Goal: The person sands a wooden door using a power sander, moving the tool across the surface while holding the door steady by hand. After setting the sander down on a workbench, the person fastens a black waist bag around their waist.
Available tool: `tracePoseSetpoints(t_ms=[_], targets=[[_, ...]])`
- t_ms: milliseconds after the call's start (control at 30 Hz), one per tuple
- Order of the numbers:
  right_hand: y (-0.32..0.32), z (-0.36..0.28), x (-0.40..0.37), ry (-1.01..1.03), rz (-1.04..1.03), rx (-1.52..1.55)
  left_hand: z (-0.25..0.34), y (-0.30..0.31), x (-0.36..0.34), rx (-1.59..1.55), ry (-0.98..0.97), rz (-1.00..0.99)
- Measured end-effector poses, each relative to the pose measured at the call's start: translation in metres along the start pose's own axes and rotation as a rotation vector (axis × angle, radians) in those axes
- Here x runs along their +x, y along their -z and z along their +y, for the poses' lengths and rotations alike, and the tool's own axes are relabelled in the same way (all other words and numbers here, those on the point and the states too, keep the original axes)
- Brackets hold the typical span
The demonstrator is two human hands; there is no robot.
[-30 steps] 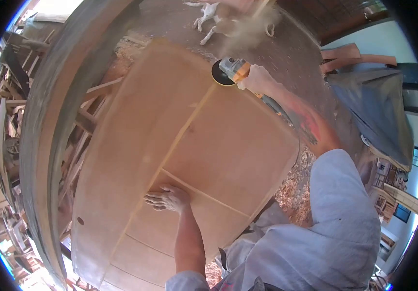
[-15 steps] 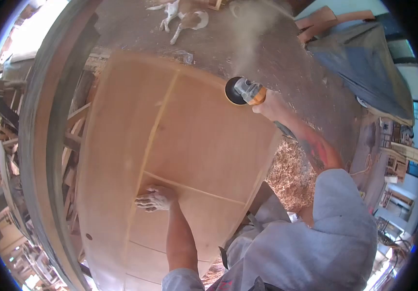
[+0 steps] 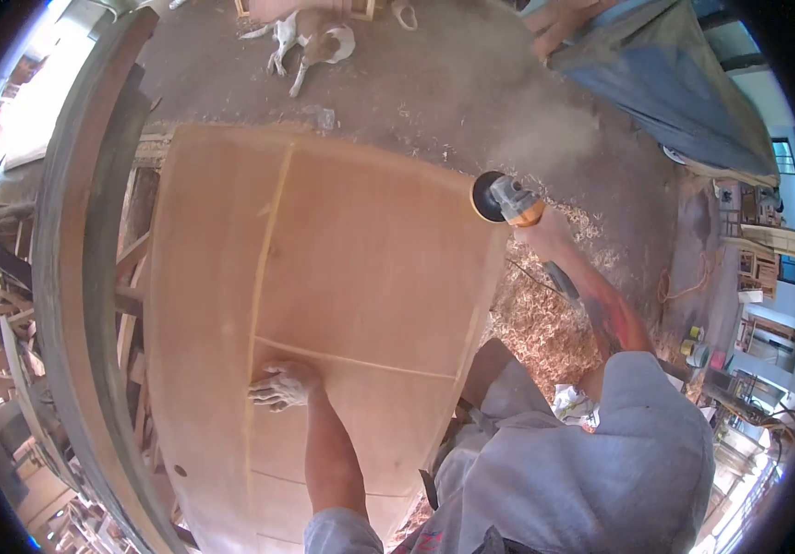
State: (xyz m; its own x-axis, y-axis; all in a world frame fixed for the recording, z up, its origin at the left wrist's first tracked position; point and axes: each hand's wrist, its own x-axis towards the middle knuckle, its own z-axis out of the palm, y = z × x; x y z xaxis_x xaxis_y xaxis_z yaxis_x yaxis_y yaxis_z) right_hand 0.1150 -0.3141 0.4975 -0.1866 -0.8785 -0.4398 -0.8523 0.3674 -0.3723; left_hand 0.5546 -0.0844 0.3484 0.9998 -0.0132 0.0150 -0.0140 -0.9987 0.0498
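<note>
A large wooden panel (image 3: 370, 249) with pale filled seams lies in front of me. On its surface, near where two seams meet, my left hand (image 3: 282, 386) rests flat and dusty, with its fingers spread and nothing held. My right hand (image 3: 545, 231) is wrapped round an orange and grey angle grinder (image 3: 519, 203) with a round black disc. The disc is at the far right corner of the panel, and haze hangs over the floor beyond it.
A dog (image 3: 314, 42) lies on the floor beyond the panel. Wood shavings (image 3: 536, 319) are heaped at the right. A blue-grey cover (image 3: 656, 83) drapes something at the upper right. Thick timber beams (image 3: 70, 249) curve along the left, with scrap wood behind.
The grinder in my right hand has moved right along the panel's far edge to the corner. My left hand stays near the seam crossing. The view has shifted, and the dust haze has spread.
</note>
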Motion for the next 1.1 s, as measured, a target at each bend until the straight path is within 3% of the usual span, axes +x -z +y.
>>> tracePoseSetpoints(t_ms=[267, 333, 467, 533, 567, 633, 767, 867, 933, 1033, 1100], targets=[[0.026, 0.074, -0.033, -0.043, 0.194, -0.104, 0.001, 0.004, 0.002, 0.009, -0.005, -0.061], [0.046, 0.062, -0.055, -0.263, 0.193, -0.034, 0.003, 0.003, 0.001, 0.001, 0.018, -0.066], [0.06, 0.107, -0.07, -0.182, 0.174, -0.173, 0.002, 0.009, -0.007, -0.088, -0.01, -0.009], [0.056, 0.108, -0.08, -0.074, 0.187, -0.078, 0.0, 0.021, -0.01, -0.009, -0.24, -0.145], [0.052, 0.106, -0.086, -0.043, 0.175, -0.077, -0.004, 0.019, -0.011, -0.012, -0.21, -0.13], [0.047, 0.099, -0.1, -0.085, 0.214, 0.021, -0.011, 0.008, -0.014, -0.085, -0.513, -0.101], [0.039, 0.099, -0.131, 0.011, 0.238, 0.042, -0.01, 0.02, -0.014, -0.154, -0.609, -0.106], [0.037, 0.082, -0.171, 0.009, 0.162, 0.247, -0.018, 0.035, -0.004, -0.185, -0.627, -0.217], [0.037, 0.09, -0.188, 0.118, 0.252, 0.199, -0.041, 0.032, 0.02, -0.234, -0.894, -0.303], [0.047, 0.092, -0.227, 0.082, 0.217, 0.362, -0.096, 0.037, 0.062, -0.156, -0.791, -0.343], [0.052, 0.103, -0.245, 0.068, 0.255, 0.443, -0.134, 0.014, 0.078, -0.101, -0.663, -0.109]])
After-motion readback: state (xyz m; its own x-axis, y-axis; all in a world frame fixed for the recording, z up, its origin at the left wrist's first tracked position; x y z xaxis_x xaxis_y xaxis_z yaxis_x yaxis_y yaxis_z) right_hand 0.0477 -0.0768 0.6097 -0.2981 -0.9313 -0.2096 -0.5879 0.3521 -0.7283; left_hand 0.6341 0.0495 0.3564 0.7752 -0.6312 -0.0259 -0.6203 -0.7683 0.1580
